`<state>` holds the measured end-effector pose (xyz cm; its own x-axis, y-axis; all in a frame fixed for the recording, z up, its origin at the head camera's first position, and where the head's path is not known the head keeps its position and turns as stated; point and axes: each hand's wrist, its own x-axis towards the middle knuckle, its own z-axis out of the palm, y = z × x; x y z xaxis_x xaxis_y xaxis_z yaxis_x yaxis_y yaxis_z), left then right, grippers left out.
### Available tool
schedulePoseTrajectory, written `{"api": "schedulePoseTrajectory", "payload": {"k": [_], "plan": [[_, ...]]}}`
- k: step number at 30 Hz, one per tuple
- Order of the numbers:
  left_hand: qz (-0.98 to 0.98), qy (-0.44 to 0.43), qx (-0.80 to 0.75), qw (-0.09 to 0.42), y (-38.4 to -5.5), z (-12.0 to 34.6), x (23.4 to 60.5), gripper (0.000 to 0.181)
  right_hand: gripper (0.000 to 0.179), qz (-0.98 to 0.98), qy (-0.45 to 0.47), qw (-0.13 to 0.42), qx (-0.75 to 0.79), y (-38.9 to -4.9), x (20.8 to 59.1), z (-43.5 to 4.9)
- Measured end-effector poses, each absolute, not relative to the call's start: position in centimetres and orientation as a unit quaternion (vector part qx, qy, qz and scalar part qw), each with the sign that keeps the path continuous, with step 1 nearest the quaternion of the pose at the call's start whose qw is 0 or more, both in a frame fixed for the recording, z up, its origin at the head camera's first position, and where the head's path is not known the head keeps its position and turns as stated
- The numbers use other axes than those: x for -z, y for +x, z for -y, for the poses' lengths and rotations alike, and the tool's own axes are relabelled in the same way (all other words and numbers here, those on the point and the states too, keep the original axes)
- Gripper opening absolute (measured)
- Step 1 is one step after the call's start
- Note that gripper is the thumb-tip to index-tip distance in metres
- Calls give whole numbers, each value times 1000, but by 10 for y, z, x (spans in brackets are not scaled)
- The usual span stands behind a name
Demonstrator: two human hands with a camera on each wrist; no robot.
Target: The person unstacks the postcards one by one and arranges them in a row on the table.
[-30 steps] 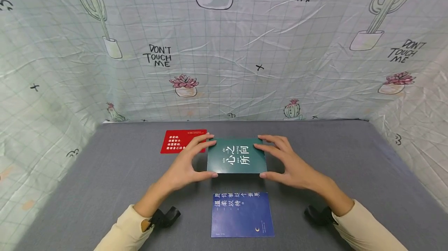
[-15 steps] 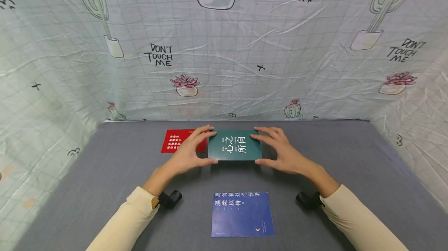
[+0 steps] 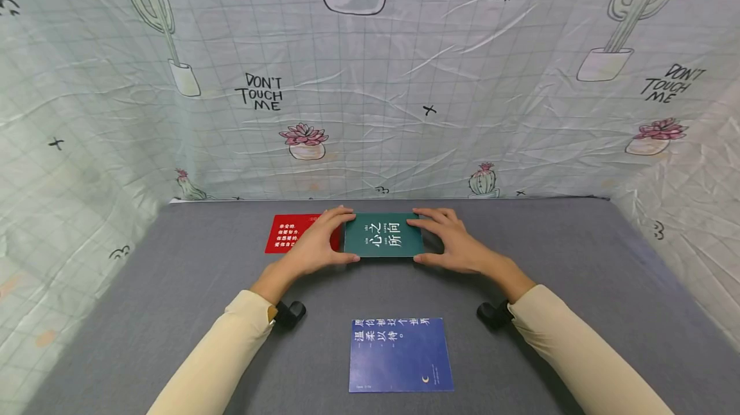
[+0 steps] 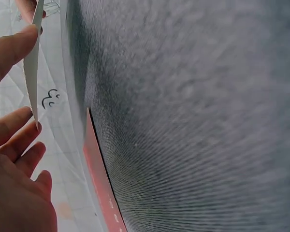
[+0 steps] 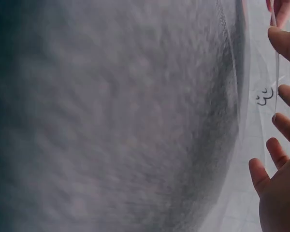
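A green card (image 3: 384,235) with white Chinese characters is held level between both hands near the back of the table. My left hand (image 3: 317,245) pinches its left end, thumb on the near edge and fingers on the far one. At the other end my right hand (image 3: 459,247) grips it the same way. In the left wrist view the card (image 4: 33,72) shows its pale underside, slightly bowed, raised off the table. Only its thin edge appears in the right wrist view. A red card (image 3: 283,235) lies just left of it, partly hidden by my left hand.
A blue card (image 3: 399,360) with white characters and a small moon lies near the front of the grey table (image 3: 173,312). Behind the table hangs a pale cloth (image 3: 370,81) printed with cacti. Each wrist wears a black camera mount (image 3: 290,315).
Both hands have carried the green card away from the body, towards the back of the table, and lowered it somewhat. The left hand now covers more of the red card. The blue card stays put.
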<state>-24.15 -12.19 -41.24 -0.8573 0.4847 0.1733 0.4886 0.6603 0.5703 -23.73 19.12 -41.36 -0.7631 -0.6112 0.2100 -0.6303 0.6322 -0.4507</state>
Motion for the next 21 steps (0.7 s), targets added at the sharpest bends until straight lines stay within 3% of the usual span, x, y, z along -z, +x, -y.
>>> {"api": "schedulePoseTrajectory", "payload": {"k": [21], "plan": [[930, -242, 276, -27, -265, 123, 421, 83, 70, 927, 312, -32, -207, -263, 414, -179]]}}
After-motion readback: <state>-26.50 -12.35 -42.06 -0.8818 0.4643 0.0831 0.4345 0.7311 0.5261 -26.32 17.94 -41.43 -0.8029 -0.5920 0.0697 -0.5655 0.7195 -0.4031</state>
